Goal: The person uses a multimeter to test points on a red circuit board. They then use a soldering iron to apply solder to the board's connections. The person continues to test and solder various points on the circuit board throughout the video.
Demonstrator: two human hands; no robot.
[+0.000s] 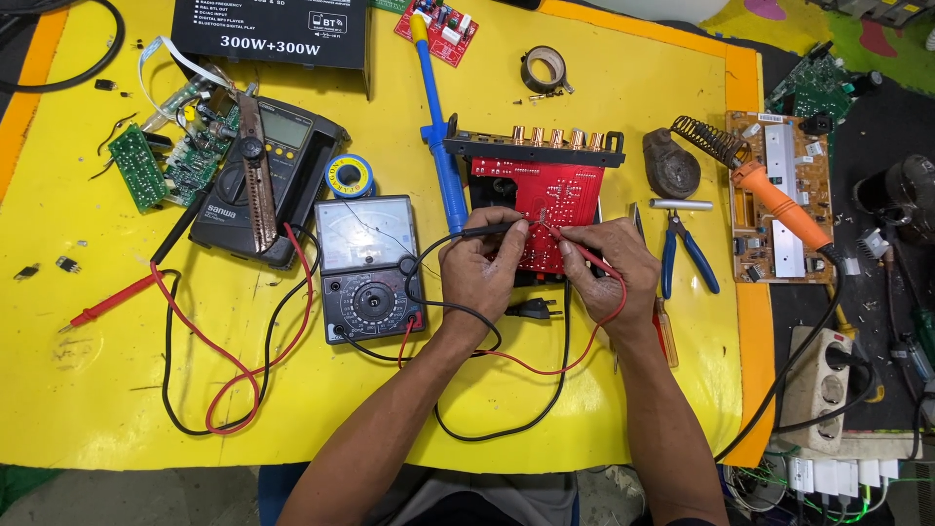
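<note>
A red circuit board (545,190) with a black connector panel (534,148) lies on the yellow table cover (97,390). My left hand (479,271) holds a black test probe (492,231) with its tip on the board. My right hand (606,268) holds a red test probe (582,250), tip also on the board. Their black and red leads loop back to an analog multimeter (367,265) left of my hands.
A blue desoldering pump (440,146), solder spool (349,176), digital multimeter (265,175) with pliers on it, green boards (156,156), tape roll (542,69), blue-handled pliers (687,253), an orange soldering iron (779,200) on its stand and a power strip (818,385) surround the work.
</note>
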